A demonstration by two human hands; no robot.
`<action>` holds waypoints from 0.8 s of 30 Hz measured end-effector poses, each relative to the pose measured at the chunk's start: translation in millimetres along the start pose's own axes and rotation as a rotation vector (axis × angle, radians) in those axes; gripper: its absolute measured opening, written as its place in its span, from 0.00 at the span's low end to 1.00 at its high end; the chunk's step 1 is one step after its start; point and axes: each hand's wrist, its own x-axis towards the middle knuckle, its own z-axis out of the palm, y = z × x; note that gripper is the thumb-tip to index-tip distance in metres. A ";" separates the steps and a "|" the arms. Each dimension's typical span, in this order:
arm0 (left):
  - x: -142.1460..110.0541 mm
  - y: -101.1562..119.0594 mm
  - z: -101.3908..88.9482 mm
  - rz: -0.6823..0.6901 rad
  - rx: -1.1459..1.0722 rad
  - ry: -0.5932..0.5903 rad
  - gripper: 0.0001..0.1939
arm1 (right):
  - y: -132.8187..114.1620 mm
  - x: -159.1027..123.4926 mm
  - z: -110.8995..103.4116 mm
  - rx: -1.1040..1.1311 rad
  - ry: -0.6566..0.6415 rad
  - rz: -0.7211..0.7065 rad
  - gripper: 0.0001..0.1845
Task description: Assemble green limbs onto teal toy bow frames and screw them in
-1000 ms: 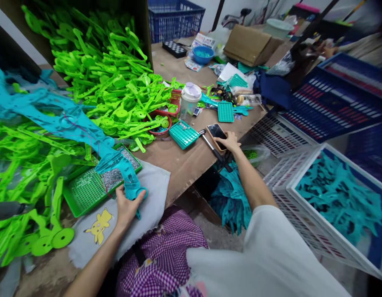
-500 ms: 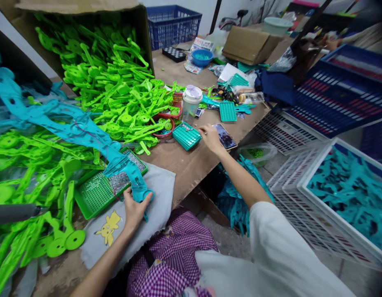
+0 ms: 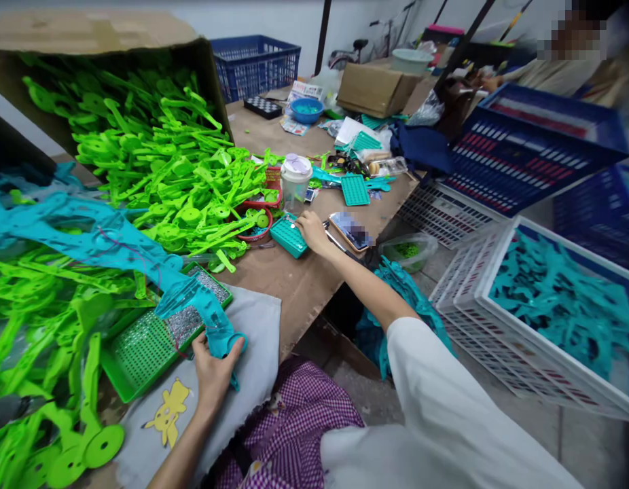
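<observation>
Left hand (image 3: 213,372) keeps its grip clamped on blue part (image 3: 195,295); at one o'clock from it, right hand (image 3: 314,232) is at teal tray (image 3: 286,235), grip unclear.

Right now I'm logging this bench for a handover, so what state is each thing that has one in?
Left hand: closed on the blue part
Right hand: fingers at the teal tray; grip unclear
Phone: face up, screen lit
Cup: upright, lid on
Green basket: silvery bits at one end
Cardboard box: open, green pieces spilling out
White crate: open-topped, holding blue pieces
</observation>
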 end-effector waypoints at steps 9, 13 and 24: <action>-2.0 5.3 -0.6 -0.022 -0.026 -0.013 0.37 | 12.5 6.7 -3.9 0.032 -0.056 -0.069 0.14; -2.6 4.4 -1.5 -0.025 -0.044 -0.014 0.37 | 14.6 6.5 -7.0 0.048 -0.031 -0.073 0.14; -0.6 1.7 -3.7 -0.049 -0.055 -0.010 0.38 | -2.2 11.4 -9.6 0.001 -0.101 -0.046 0.12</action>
